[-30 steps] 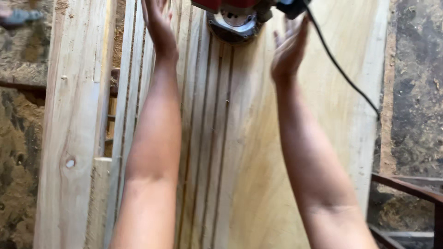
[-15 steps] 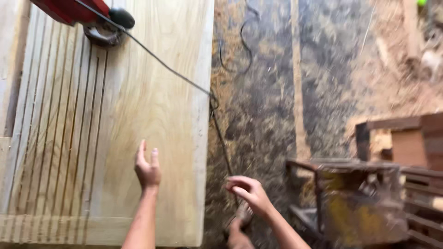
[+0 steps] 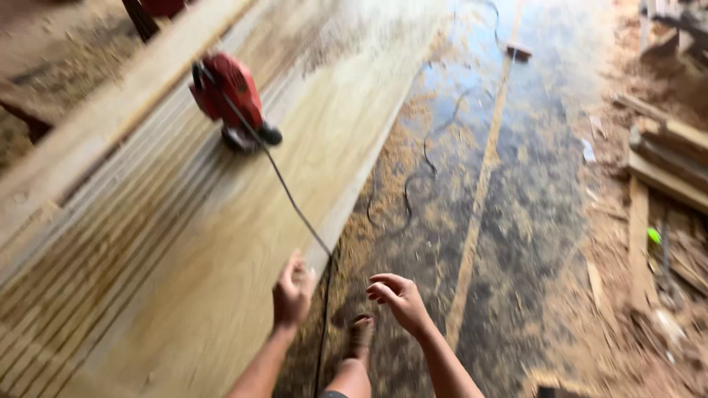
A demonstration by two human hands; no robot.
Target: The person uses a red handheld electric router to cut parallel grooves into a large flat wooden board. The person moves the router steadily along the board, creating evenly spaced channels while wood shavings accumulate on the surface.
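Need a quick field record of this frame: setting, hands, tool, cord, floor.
setting: workshop, long wooden board with parallel grooves along its left part
left hand: over the board's right edge, beside the cord, holding nothing clearly
right hand: empty, fingers curled, above the floor
tool: red power tool resting on the board, ahead of both hands
cord: black, runs from the tool back past the left hand
floor: dark, strewn with sawdust; wood offcuts at right
blur: heavy motion blur
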